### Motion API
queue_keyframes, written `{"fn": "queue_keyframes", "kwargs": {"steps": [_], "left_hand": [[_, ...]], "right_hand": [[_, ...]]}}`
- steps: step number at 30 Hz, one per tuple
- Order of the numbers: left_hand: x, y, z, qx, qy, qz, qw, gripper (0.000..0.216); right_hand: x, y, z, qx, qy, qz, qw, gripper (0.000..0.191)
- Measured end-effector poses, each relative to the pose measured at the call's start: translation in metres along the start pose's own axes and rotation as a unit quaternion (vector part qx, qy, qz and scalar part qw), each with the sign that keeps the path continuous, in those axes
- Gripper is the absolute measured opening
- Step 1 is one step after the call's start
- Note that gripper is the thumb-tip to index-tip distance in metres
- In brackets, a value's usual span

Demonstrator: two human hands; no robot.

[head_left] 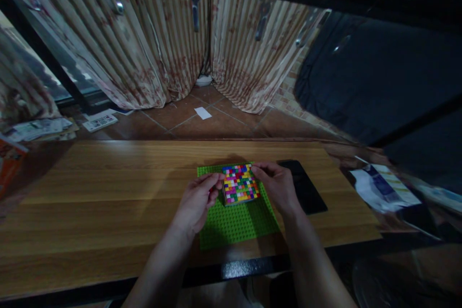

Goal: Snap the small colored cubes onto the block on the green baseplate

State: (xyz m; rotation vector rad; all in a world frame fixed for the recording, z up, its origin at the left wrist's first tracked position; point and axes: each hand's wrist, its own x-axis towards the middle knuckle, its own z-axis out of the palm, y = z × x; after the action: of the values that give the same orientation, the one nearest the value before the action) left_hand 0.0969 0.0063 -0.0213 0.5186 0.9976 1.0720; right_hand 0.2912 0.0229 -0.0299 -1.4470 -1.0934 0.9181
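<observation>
A square block of small multicoloured toy bricks (240,184) sits over a green studded baseplate (234,226), its studded top facing up. My left hand (198,197) is closed at the block's left side, thumb and forefinger pinched together at its upper left edge. A small reddish spot shows among the curled fingers of that hand; I cannot make out what it is. My right hand (277,185) is closed too, fingertips at the block's upper right corner. Its other fingers are curled and partly hidden. Whether the block is pressed onto the baseplate or just lies on it cannot be told.
The baseplate lies on a wooden table (108,192) near its front edge. A flat black tablet-like object (306,190) lies right of my right hand. Papers (39,129) rest on the floor at left, a plastic package (384,187) at right. Striped curtains (162,38) hang behind.
</observation>
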Motion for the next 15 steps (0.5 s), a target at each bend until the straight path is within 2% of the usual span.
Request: {"fn": "queue_keyframes", "kwargs": {"steps": [15], "left_hand": [[0.0002,-0.002,0.0026,0.013,-0.007,0.004,1.0,0.024]], "right_hand": [[0.0001,0.002,0.0015,-0.009,-0.007,-0.004,1.0,0.023]]}}
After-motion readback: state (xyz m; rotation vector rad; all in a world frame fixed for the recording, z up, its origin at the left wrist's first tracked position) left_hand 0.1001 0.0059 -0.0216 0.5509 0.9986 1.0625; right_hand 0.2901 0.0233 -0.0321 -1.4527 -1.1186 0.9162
